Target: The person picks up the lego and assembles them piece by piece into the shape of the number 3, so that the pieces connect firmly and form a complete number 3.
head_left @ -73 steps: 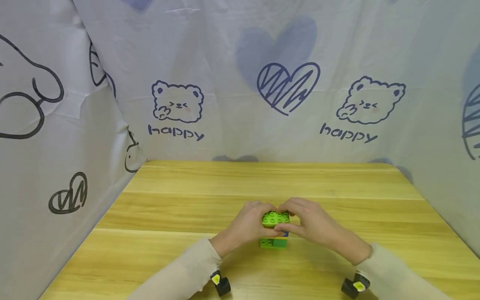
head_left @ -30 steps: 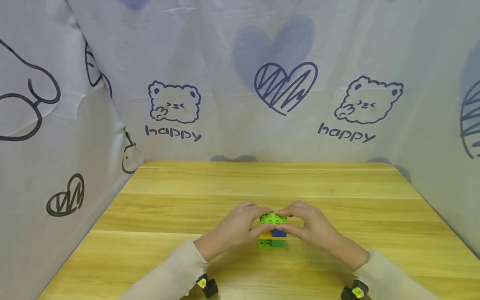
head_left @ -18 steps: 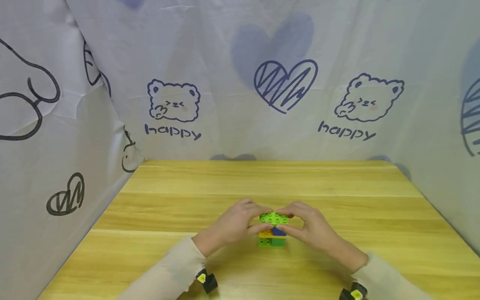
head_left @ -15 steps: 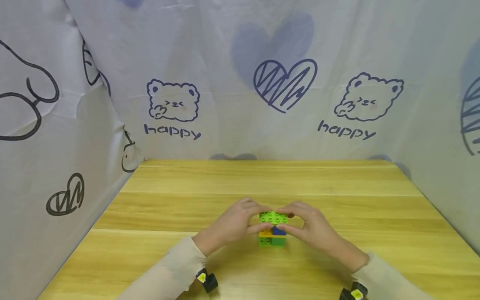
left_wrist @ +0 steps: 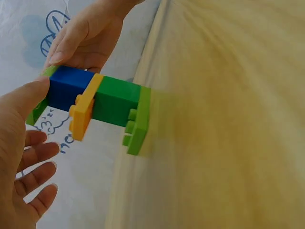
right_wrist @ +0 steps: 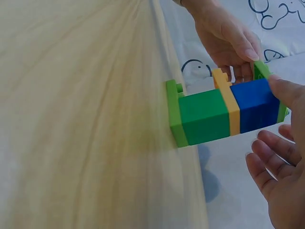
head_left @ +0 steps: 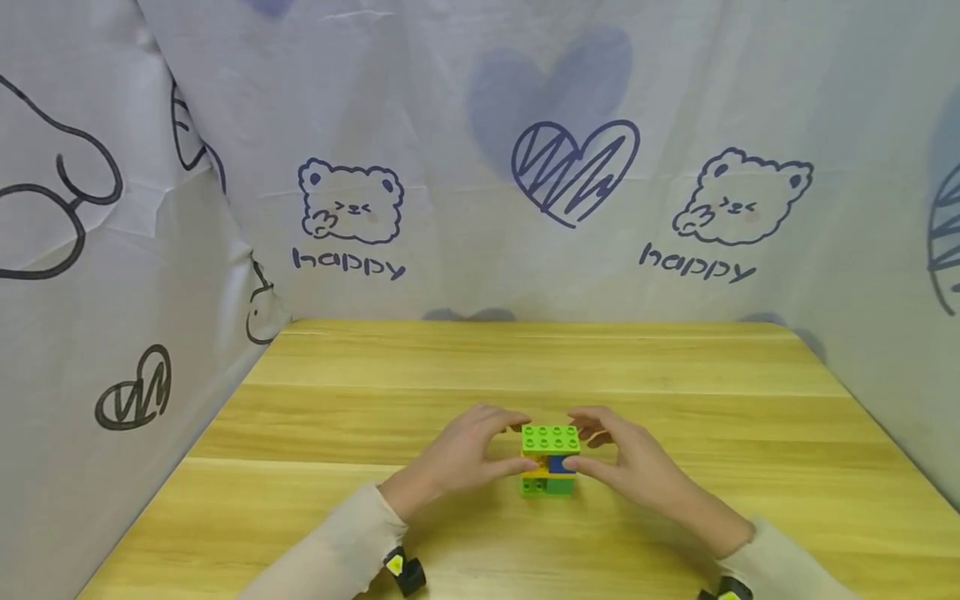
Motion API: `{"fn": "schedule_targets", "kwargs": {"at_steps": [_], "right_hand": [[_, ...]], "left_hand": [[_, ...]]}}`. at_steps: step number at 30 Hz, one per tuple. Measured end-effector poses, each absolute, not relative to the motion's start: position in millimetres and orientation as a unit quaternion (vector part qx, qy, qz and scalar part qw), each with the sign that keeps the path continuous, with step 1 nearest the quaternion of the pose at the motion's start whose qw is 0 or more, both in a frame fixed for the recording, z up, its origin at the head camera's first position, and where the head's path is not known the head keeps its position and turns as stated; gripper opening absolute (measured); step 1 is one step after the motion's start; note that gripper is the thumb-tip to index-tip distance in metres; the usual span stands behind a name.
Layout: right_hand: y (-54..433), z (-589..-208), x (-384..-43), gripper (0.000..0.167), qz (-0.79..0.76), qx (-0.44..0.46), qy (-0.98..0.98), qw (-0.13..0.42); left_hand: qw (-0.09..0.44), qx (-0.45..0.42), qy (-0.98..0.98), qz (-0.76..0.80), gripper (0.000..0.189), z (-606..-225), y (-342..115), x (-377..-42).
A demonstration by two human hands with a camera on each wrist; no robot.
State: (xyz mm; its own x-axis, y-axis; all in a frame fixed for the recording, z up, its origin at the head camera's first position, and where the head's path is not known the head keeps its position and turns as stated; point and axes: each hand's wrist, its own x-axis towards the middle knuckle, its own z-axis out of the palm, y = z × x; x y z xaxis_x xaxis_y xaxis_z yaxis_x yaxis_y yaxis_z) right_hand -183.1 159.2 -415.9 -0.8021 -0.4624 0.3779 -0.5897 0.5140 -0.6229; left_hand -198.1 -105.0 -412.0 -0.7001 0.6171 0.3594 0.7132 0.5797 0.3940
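Observation:
A stack of toy building bricks (head_left: 551, 437) stands upright on the table. From the bottom it has a light green plate (left_wrist: 139, 126), a green brick (right_wrist: 205, 117), a yellow plate (left_wrist: 85, 112), a blue brick (right_wrist: 259, 106) and a light green top plate with studs. Both bricks sit at the stack's right end in the head view, leaving gaps at the left. My left hand (head_left: 454, 457) is at the left side, fingers loose and spread, thumb in front of the upper gap. On the right, my right hand (head_left: 628, 457) has its thumb at the blue brick, fingers loosely bent behind.
The wood-grain table (head_left: 360, 417) reaches back to a pale curtain (head_left: 450, 250) printed with hearts, bears and lettering. More curtain hangs at both sides. A dark wrist device (head_left: 406, 572) sits at the left sleeve.
Both hands have eased off the top plate: the index fingers have drawn away from its back corners, and the thumbs have dropped lower, exposing its studs. The stack stays in place.

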Motion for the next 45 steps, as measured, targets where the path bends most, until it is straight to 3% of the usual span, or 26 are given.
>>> {"fn": "schedule_targets", "kwargs": {"at_steps": [11,35,45], "right_hand": [[163,-430,-183,0.055,0.446,0.287,-0.848,0.011],[165,-438,-182,0.043,0.48,0.272,-0.832,-0.057],[164,-442,-183,0.04,0.497,0.289,-0.817,-0.043]], "left_hand": [[0.058,-0.304,-0.916,-0.256,0.06,-427,-99,-192],[0.13,-0.446,-0.847,-0.257,0.041,-445,-109,-200],[0.15,-0.469,-0.827,-0.273,0.037,-450,-110,-203]]}}
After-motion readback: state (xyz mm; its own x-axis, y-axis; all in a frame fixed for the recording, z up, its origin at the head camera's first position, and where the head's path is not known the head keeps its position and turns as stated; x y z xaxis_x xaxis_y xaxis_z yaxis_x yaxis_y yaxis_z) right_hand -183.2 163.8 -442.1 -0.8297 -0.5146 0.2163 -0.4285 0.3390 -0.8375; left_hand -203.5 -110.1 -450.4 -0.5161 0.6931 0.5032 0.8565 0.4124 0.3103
